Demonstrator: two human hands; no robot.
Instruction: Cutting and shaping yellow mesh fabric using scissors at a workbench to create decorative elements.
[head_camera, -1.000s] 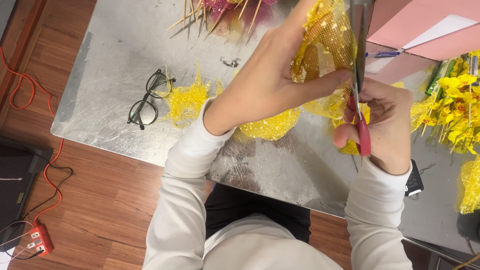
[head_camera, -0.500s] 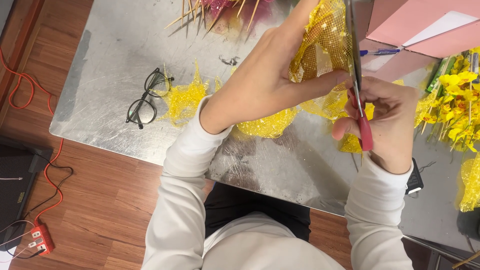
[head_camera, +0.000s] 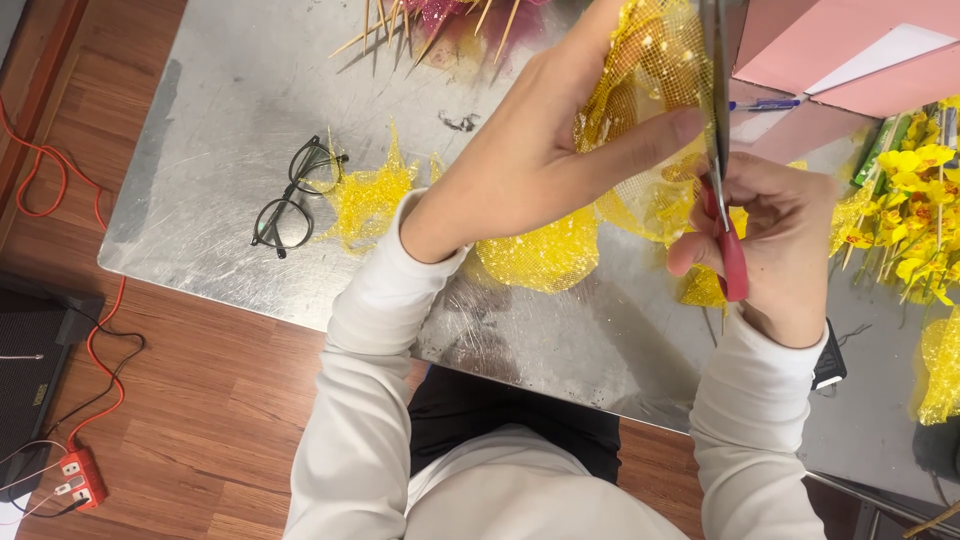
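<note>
My left hand (head_camera: 545, 160) grips a piece of yellow sequinned mesh (head_camera: 650, 75) and holds it up over the metal table (head_camera: 240, 110). My right hand (head_camera: 775, 245) is closed around the red handles of a pair of scissors (head_camera: 722, 180). The blades point up along the right edge of the mesh; I cannot tell whether they are cutting into it. More yellow mesh scraps (head_camera: 545, 255) lie on the table under my hands.
Black-framed glasses (head_camera: 290, 195) lie at the left, beside a yellow mesh scrap (head_camera: 370, 195). Wooden sticks (head_camera: 400, 25) sit at the far edge. Pink boxes (head_camera: 840, 60) with a blue pen (head_camera: 765, 104) and yellow artificial flowers (head_camera: 915, 210) stand on the right. Red cable and a power strip (head_camera: 75, 475) lie on the floor.
The scissors and my right hand have shifted a little up and left along the mesh. My left hand keeps its hold on the mesh.
</note>
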